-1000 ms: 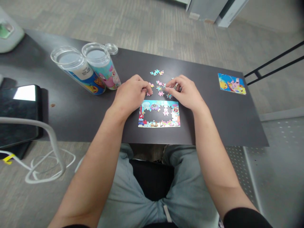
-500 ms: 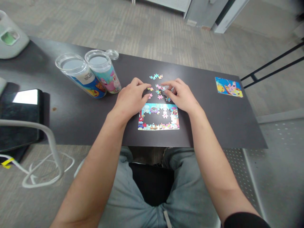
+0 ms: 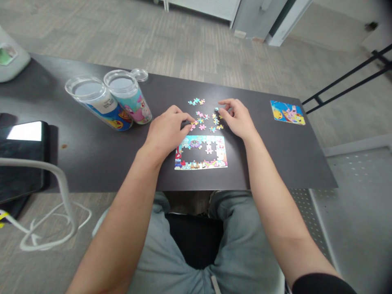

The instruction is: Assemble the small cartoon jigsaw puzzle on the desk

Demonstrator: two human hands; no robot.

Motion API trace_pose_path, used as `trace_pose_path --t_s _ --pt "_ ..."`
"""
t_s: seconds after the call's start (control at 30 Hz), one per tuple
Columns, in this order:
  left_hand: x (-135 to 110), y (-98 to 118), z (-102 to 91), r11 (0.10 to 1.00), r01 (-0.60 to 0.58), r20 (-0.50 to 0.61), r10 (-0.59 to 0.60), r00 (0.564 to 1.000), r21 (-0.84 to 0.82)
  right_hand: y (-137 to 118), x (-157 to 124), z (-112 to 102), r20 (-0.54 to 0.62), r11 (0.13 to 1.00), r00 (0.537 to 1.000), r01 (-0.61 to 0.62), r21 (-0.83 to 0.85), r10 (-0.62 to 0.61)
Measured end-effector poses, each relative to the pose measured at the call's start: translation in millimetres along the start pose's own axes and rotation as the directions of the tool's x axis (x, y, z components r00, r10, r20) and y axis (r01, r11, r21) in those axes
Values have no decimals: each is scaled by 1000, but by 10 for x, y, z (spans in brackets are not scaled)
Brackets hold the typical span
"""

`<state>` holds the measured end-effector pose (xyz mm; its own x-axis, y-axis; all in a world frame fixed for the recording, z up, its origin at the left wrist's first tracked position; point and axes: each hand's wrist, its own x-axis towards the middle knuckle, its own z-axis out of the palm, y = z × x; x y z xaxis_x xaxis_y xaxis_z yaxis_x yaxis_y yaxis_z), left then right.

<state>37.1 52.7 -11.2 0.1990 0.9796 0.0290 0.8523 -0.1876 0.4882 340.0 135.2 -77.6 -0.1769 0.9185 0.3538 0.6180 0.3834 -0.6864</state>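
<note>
So the floor [image 3: 107,36] is covered in grey-beige streaky carpet, patchy like tiles. A dark table [image 3: 300,159] is stretched across it, and a soft sheen is thrown on its far-left corner. Past that, a white unit [image 3: 203,6] is cut off up top, with a grey upright [image 3: 254,18] and a white frame [image 3: 288,22] lined up beside it. Over right, black rails [image 3: 352,83] and a grey speckled surface [image 3: 358,196] can be seen.

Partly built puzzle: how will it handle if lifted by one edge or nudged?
The partly built puzzle would probably sag or split when lifted: it looks thin, with a large gap inside. Nudged, it may slide flat, since the desk looks smooth. The strip jutting into the gap could loosen first, appearing joined only at the top.
</note>
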Motion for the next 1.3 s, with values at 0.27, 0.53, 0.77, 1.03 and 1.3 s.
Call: trace_pose_path --t_s 0.27,0.53,0.77,1.03,1.3 --pt "16 86 -34 1000 20 14 -20 1000 20 54 264 141 -145 990 979 -141 3 140" --pt "35 115 -65 999 45 22 -45 999 -7 86 621 346 28 995 999 -23 -99 26" --pt "121 51 19 998 53 -27 -54 998 -28 127 724 442 119 995 992 40 -91 -29" --pt "132 19 76 998 45 -70 -48 996 -36 48 690 326 124 999 992 -25 -31 28" --pt "88 7 -15 997 57 -13 -57 998 -53 48 655 209 134 999 991 -8 -36 13"
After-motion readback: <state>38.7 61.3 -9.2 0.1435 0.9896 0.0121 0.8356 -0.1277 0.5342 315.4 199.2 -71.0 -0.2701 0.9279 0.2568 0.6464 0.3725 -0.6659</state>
